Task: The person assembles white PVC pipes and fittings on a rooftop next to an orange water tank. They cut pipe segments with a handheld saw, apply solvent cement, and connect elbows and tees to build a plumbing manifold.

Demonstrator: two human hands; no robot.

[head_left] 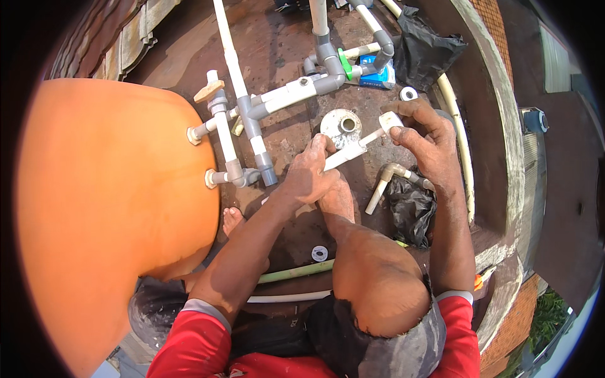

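Observation:
My left hand [310, 169] is closed around a slim white tube-like piece [344, 157] that slants up to the right. From its far end a narrow, pale strip or stem [372, 137] runs to a small white block-shaped piece [390, 121]. My right hand [425, 135] pinches that white piece between thumb and fingers. Whether the strip is joined to both pieces, I cannot tell. Just beyond the tube, a round whitish can-like thing [340, 128] with a ring-shaped opening stands on the floor. My bare foot [337, 200] is below my left hand.
A big orange tank [120, 189] fills the left side, with grey and white pipework [252, 120] beside it. An elbow pipe [378, 192] and black plastic bag [413, 211] lie right. Tape rolls [408, 94], a blue box [378, 75] and a low wall [513, 157] surround the floor.

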